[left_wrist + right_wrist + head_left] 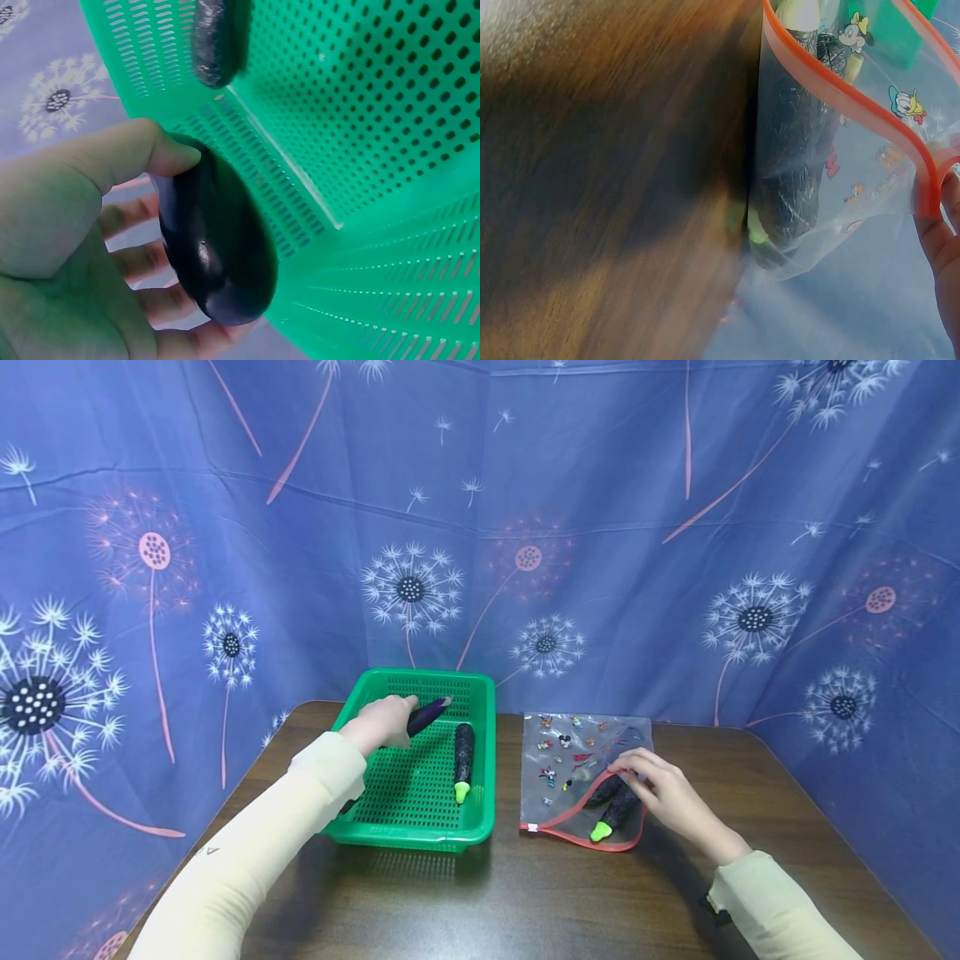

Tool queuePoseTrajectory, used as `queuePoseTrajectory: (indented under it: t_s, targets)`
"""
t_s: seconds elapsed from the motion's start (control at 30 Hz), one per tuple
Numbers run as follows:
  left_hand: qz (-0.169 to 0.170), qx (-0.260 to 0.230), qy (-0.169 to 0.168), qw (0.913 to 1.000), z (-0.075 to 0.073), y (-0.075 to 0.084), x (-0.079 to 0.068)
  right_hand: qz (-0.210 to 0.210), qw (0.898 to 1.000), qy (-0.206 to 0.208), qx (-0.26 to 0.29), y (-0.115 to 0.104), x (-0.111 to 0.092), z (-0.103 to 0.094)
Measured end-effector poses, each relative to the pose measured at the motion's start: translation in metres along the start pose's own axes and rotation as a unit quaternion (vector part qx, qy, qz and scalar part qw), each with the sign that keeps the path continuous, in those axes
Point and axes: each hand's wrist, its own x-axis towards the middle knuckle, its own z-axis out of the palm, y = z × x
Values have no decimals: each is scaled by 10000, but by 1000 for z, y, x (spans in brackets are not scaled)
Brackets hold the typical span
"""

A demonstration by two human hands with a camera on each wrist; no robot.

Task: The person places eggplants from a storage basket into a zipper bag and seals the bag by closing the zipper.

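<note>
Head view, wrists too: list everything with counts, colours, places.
Backdrop: 1, blue, dandelion-printed, at back
Table: 1, brown, before backdrop
Bag: 1, clear, red-edged, on table
Zip slider: 1, white, on bag
Basket: 1, green, left of bag
Eggplant: 1, dark purple, held over basket
Speckled vegetable: 1, black and green, in basket
Bagged vegetables: at least 2, dark, in bag
Sleeves: 2, cream, both sides
Wrist piece: at least 1, black, at right sleeve
Left grip: 1, holding eggplant
Right grip: 1, pinching bag

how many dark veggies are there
4 visible: a green-ended one in the green basket, an eggplant in the left hand, and two in the zip bag, where more may be hidden.
</note>
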Motion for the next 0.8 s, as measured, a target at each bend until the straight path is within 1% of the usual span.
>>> queuePoseTrajectory:
  t_s: [0.23,0.5,0.63,0.8]
  targets:
    - [-9,-48,248,9997,-6,6,-10,5,10000,16,-18,0,0,1]
    - [-4,-59,463,9989,-15,20,-22,47,10000,30,7,-1,0,-1]
    - [39,-78,594,9982,-17,26,-26,66,10000,4,20,-1,1,-1]
    - [177,-61,731,9971,-18,34,-31,72,10000,16,33,0,1,-1]
